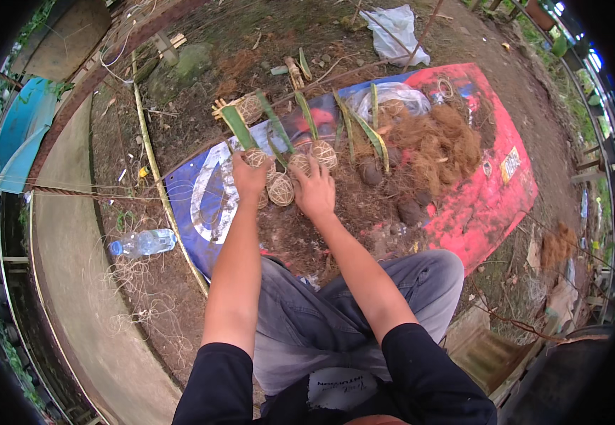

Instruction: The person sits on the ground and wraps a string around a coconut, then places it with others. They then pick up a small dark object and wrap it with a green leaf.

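My left hand [250, 172] rests at a string-wrapped fibre ball [257, 158] with a cut green leaf [239, 127] rising from it. My right hand [312, 188] has its fingers over another wrapped ball [299, 163]. One more wrapped ball [281, 190] lies between my hands, and a further ball [324, 154] with an upright leaf [306, 114] touches the right hand's far side. Whether either hand grips its ball is unclear, since the fingers partly hide them. Several other leaf pieces, such as a yellow-edged one [369, 134], stand to the right.
A heap of brown coconut-like fibre [435, 146] and dark round clumps [371, 172] lie on a red and blue banner sheet [490, 212]. A plastic bottle [145, 243] lies left, beyond a thin pole [150, 154]. Loose string [140, 313] and a white plastic bag [397, 34] are on the soil.
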`<move>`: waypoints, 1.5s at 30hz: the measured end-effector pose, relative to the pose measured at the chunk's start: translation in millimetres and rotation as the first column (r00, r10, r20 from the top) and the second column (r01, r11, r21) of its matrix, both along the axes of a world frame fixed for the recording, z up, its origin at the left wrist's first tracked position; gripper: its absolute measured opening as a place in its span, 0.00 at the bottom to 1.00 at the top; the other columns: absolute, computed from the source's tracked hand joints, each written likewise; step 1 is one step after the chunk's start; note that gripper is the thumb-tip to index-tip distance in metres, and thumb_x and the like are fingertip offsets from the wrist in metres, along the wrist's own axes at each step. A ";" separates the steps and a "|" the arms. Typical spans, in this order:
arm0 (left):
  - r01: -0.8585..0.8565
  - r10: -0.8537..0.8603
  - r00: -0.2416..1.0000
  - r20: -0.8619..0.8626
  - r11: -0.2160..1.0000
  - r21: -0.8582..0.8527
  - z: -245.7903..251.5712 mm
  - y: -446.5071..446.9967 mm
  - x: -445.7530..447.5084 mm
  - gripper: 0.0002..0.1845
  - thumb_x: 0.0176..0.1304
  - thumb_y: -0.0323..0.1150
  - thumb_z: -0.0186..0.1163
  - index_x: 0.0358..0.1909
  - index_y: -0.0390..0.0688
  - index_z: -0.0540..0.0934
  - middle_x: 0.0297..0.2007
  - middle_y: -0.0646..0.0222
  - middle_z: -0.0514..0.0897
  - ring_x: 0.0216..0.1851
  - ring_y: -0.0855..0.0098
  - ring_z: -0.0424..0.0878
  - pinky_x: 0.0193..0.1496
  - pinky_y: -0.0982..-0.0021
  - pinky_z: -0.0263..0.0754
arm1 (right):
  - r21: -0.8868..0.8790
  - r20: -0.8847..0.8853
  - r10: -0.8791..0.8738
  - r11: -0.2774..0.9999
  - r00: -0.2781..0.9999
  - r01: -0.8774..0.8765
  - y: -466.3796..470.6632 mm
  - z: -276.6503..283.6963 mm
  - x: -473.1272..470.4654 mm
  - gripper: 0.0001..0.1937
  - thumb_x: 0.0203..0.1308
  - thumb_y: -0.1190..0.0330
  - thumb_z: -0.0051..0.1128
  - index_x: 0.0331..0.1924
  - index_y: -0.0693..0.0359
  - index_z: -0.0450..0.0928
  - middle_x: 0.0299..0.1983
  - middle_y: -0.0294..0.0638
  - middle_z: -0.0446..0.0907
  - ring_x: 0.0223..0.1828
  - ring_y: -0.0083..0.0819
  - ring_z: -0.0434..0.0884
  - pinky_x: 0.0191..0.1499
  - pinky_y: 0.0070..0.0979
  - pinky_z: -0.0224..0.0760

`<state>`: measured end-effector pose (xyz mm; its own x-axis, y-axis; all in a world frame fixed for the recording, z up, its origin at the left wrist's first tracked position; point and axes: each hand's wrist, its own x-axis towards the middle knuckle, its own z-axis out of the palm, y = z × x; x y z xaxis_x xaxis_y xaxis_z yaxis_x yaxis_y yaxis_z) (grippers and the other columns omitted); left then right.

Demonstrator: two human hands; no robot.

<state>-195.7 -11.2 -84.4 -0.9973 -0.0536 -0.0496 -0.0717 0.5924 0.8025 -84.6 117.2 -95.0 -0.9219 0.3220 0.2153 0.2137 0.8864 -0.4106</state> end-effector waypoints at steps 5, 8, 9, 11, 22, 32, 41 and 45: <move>0.014 -0.016 0.987 -0.162 1.000 -0.009 4.4 8.5 6.2 0.40 0.41 0.44 0.78 0.53 0.33 0.71 0.47 0.48 0.80 0.50 0.51 0.79 0.54 0.58 0.72 | -0.105 -0.046 -0.119 0.988 0.992 0.113 5.7 -8.9 -0.8 0.26 0.52 0.68 0.63 0.58 0.45 0.73 0.62 0.44 0.66 0.60 0.45 0.68 0.58 0.43 0.64; 0.014 -0.007 0.990 -0.139 0.999 0.048 12.9 12.1 7.9 0.39 0.41 0.43 0.77 0.53 0.34 0.72 0.48 0.48 0.79 0.51 0.51 0.78 0.55 0.58 0.71 | -0.012 -0.172 -0.044 0.999 0.984 0.042 4.0 -11.0 -12.8 0.23 0.48 0.71 0.63 0.52 0.51 0.77 0.55 0.41 0.71 0.57 0.42 0.70 0.57 0.39 0.61; 0.012 -0.002 0.990 -0.140 0.997 0.071 16.3 14.2 7.8 0.39 0.41 0.43 0.78 0.52 0.34 0.72 0.48 0.48 0.79 0.51 0.51 0.78 0.55 0.58 0.71 | 0.024 -0.169 0.038 0.999 0.985 -0.035 4.9 -11.9 -19.6 0.20 0.48 0.71 0.62 0.49 0.52 0.79 0.52 0.40 0.73 0.56 0.42 0.70 0.57 0.39 0.61; -0.014 0.024 0.987 -0.157 0.998 0.063 19.7 18.9 8.2 0.38 0.40 0.42 0.77 0.52 0.35 0.72 0.49 0.49 0.79 0.52 0.52 0.77 0.56 0.58 0.70 | 0.094 -0.155 0.200 0.978 0.967 -0.187 7.2 -13.6 -33.3 0.15 0.49 0.72 0.59 0.44 0.53 0.82 0.47 0.37 0.77 0.55 0.41 0.71 0.56 0.37 0.62; -0.140 0.136 0.989 -0.062 0.989 -0.055 -1.7 7.1 -2.5 0.39 0.40 0.39 0.76 0.55 0.35 0.72 0.51 0.51 0.77 0.54 0.53 0.76 0.58 0.60 0.69 | 0.311 0.468 0.140 0.898 0.873 -0.311 4.1 -9.7 -91.1 0.12 0.63 0.65 0.47 0.39 0.51 0.86 0.41 0.36 0.86 0.58 0.32 0.74 0.64 0.41 0.53; -0.080 0.074 0.990 -0.117 0.996 -0.045 -3.4 11.8 -0.4 0.37 0.38 0.41 0.77 0.52 0.36 0.74 0.50 0.50 0.78 0.52 0.52 0.77 0.56 0.58 0.70 | 0.327 0.384 0.110 0.912 0.917 -0.246 4.6 -13.7 -91.7 0.12 0.62 0.66 0.48 0.41 0.51 0.86 0.49 0.37 0.82 0.58 0.32 0.73 0.64 0.45 0.53; -0.079 0.070 0.914 -0.401 0.997 -0.004 29.0 28.1 8.0 0.35 0.44 0.40 0.76 0.52 0.35 0.73 0.48 0.53 0.76 0.51 0.53 0.75 0.57 0.58 0.67 | -0.354 0.117 -0.113 0.924 0.987 0.148 17.1 32.4 -54.6 0.05 0.61 0.69 0.50 0.35 0.57 0.78 0.37 0.48 0.84 0.42 0.42 0.83 0.46 0.40 0.73; 0.081 -0.030 0.939 -0.343 0.987 0.135 15.9 36.8 5.6 0.37 0.46 0.41 0.75 0.55 0.34 0.71 0.49 0.50 0.76 0.52 0.51 0.74 0.57 0.58 0.67 | -0.688 -0.304 -0.262 0.725 0.916 -0.021 61.3 24.8 -20.7 0.10 0.60 0.68 0.54 0.41 0.64 0.81 0.35 0.56 0.82 0.40 0.51 0.83 0.47 0.41 0.74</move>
<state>-190.1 25.7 -68.5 -0.9572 -0.0152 0.2890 0.2494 0.4628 0.8506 -105.2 178.5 -70.1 -0.7650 0.6121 0.2005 0.0129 0.3257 -0.9454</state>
